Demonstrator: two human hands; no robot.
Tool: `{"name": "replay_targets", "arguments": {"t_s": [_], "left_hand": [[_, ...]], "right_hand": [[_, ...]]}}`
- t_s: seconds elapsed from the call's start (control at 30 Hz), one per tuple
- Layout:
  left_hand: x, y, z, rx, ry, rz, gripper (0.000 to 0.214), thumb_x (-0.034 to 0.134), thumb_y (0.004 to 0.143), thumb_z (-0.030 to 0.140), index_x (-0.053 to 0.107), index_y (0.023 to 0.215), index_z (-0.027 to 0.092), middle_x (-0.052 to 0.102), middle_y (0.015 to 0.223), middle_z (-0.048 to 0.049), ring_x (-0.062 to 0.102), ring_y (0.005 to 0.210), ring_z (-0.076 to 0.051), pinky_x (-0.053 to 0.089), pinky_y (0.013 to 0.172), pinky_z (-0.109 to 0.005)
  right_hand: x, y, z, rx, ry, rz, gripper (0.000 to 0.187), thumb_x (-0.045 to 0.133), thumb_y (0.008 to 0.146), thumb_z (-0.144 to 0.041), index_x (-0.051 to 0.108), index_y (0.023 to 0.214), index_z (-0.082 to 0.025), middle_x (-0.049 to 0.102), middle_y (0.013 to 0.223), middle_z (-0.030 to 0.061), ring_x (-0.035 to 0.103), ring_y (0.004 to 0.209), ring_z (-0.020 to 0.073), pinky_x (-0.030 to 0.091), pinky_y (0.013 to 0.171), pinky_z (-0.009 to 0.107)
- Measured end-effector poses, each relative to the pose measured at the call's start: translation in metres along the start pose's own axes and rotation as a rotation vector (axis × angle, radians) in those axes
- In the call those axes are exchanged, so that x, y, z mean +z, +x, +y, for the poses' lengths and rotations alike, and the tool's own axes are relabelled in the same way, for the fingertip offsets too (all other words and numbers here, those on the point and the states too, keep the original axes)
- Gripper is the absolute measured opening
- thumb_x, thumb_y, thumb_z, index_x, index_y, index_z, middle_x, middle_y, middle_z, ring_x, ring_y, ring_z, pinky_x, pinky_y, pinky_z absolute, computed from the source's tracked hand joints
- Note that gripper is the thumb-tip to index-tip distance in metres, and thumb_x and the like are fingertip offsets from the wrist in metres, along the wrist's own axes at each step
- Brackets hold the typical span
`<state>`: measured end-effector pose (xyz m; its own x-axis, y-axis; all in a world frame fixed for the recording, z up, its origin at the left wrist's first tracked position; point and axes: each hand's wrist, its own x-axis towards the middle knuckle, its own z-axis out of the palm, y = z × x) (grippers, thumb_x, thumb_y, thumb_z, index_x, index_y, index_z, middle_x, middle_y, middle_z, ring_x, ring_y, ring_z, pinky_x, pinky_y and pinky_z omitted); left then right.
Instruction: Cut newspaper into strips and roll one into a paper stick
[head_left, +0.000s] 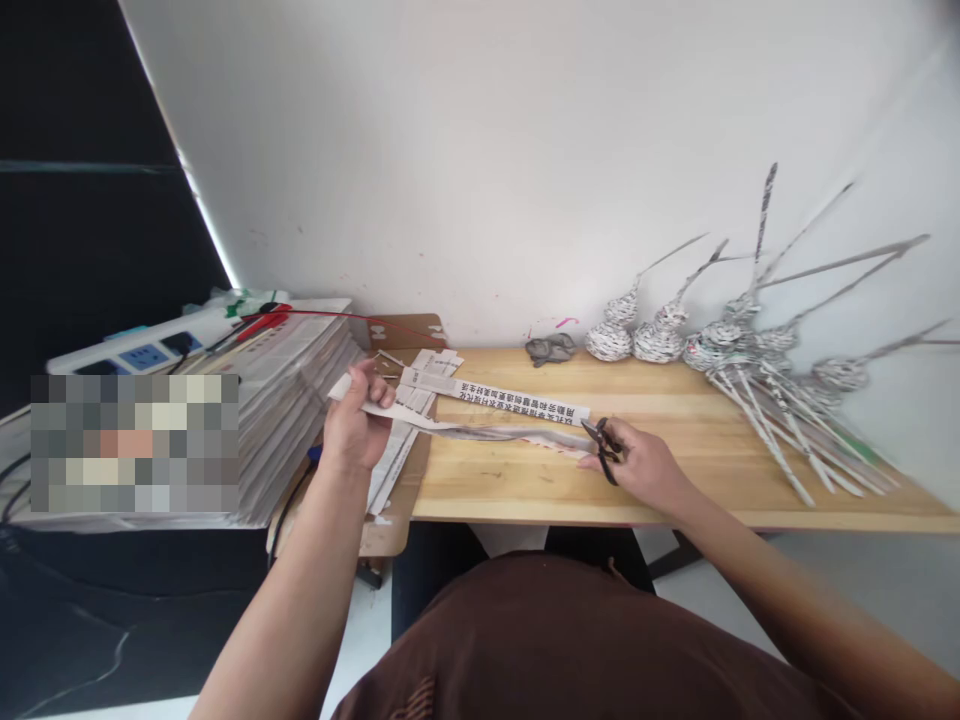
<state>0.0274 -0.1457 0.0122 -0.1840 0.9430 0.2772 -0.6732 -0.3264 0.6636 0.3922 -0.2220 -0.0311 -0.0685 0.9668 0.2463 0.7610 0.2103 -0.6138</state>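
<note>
My left hand [354, 425] is closed on one end of a long newspaper strip [480, 431], held just above the wooden table [675, 480]. My right hand [637, 462] grips small black scissors [602, 445] whose blades meet the strip's other end. A second printed strip [517, 400] lies flat on the table just behind the held one. More cut strips [405, 440] lie under my left hand on a piece of cardboard [390, 535].
A tall stack of newspapers [285, 400] stands at the left with a power strip [142, 350] and red wire on top. Rolled-newspaper figures with long paper sticks [750, 350] fill the table's right back. A crumpled grey wad [550, 349] sits by the wall.
</note>
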Motion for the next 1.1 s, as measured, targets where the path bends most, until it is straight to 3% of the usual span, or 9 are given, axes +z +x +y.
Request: {"name": "replay_targets", "arguments": {"t_s": [0.2, 0.33, 0.47, 0.57, 0.63, 0.7, 0.83, 0.97, 1.1], "left_hand": [[0.011, -0.003, 0.006, -0.002, 0.016, -0.066, 0.025, 0.061, 0.087, 0.042, 0.067, 0.087, 0.017, 0.042, 0.057, 0.0026, 0.043, 0.052, -0.009, 0.042, 0.051, -0.019], [0.025, -0.007, 0.012, -0.032, 0.011, -0.128, 0.031, 0.063, 0.083, 0.047, 0.067, 0.093, 0.018, 0.046, 0.059, 0.0022, 0.049, 0.054, -0.010, 0.045, 0.055, -0.021], [0.059, -0.014, 0.019, -0.125, -0.056, -0.149, 0.029, 0.062, 0.083, 0.049, 0.066, 0.094, 0.023, 0.053, 0.065, 0.0022, 0.054, 0.056, -0.011, 0.047, 0.059, -0.024], [0.089, -0.019, 0.022, -0.187, -0.080, -0.156, 0.027, 0.061, 0.084, 0.048, 0.066, 0.089, 0.022, 0.054, 0.067, 0.0023, 0.054, 0.055, -0.010, 0.048, 0.059, -0.024], [0.103, -0.022, 0.024, -0.194, -0.092, -0.194, 0.026, 0.060, 0.086, 0.047, 0.065, 0.088, 0.022, 0.055, 0.067, 0.0021, 0.054, 0.054, -0.009, 0.049, 0.061, -0.024], [0.109, -0.023, 0.026, -0.189, -0.100, -0.228, 0.025, 0.058, 0.087, 0.045, 0.065, 0.087, 0.021, 0.056, 0.069, 0.0017, 0.055, 0.055, -0.009, 0.049, 0.061, -0.024], [0.099, -0.016, 0.032, -0.169, -0.065, -0.166, 0.026, 0.059, 0.087, 0.045, 0.066, 0.090, 0.021, 0.058, 0.071, 0.0010, 0.056, 0.056, -0.009, 0.049, 0.059, -0.023], [0.071, 0.008, 0.044, -0.107, -0.024, -0.073, 0.027, 0.059, 0.087, 0.044, 0.068, 0.093, 0.019, 0.064, 0.075, -0.0013, 0.058, 0.057, -0.010, 0.050, 0.057, -0.022], [0.046, 0.043, 0.052, -0.011, -0.027, 0.054, 0.026, 0.052, 0.092, 0.041, 0.068, 0.091, 0.020, 0.069, 0.081, -0.0020, 0.061, 0.065, -0.011, 0.053, 0.062, -0.023]], "right_hand": [[-0.001, -0.003, -0.007, 0.020, 0.199, -0.196, 0.025, 0.072, 0.071, -0.037, 0.058, 0.084, -0.021, 0.073, 0.087, 0.0049, 0.068, 0.079, 0.0228, 0.050, 0.071, 0.030], [-0.020, 0.008, -0.021, 0.062, 0.316, -0.164, 0.031, 0.075, 0.069, -0.045, 0.061, 0.083, -0.020, 0.073, 0.081, 0.0046, 0.068, 0.076, 0.0221, 0.052, 0.071, 0.032], [-0.030, 0.034, -0.058, 0.074, 0.522, -0.214, 0.043, 0.078, 0.066, -0.050, 0.068, 0.091, -0.016, 0.073, 0.085, 0.0084, 0.069, 0.081, 0.0242, 0.054, 0.077, 0.036], [-0.019, 0.054, -0.096, -0.057, 0.641, -0.323, 0.048, 0.080, 0.065, -0.047, 0.070, 0.100, -0.015, 0.073, 0.098, 0.0100, 0.068, 0.092, 0.0245, 0.052, 0.085, 0.038], [-0.008, 0.063, -0.119, -0.133, 0.741, -0.382, 0.049, 0.081, 0.064, -0.047, 0.070, 0.100, -0.015, 0.072, 0.097, 0.0081, 0.067, 0.090, 0.0221, 0.052, 0.081, 0.035], [0.001, 0.065, -0.135, -0.142, 0.776, -0.460, 0.044, 0.081, 0.063, -0.047, 0.070, 0.091, -0.015, 0.070, 0.082, 0.0033, 0.064, 0.074, 0.0165, 0.049, 0.065, 0.027], [0.011, 0.049, -0.139, -0.054, 0.757, -0.618, 0.038, 0.081, 0.062, -0.048, 0.063, 0.070, -0.015, 0.056, 0.059, -0.0045, 0.046, 0.051, 0.0081, 0.033, 0.047, 0.021], [0.010, 0.024, -0.111, 0.012, 0.663, -0.585, 0.039, 0.082, 0.062, -0.045, 0.055, 0.062, -0.016, 0.047, 0.054, -0.0064, 0.038, 0.050, 0.0068, 0.026, 0.046, 0.022], [0.005, 0.009, -0.083, 0.117, 0.629, -0.566, 0.036, 0.083, 0.059, -0.042, 0.058, 0.065, -0.017, 0.051, 0.057, -0.0053, 0.041, 0.053, 0.0086, 0.029, 0.050, 0.022]]}}
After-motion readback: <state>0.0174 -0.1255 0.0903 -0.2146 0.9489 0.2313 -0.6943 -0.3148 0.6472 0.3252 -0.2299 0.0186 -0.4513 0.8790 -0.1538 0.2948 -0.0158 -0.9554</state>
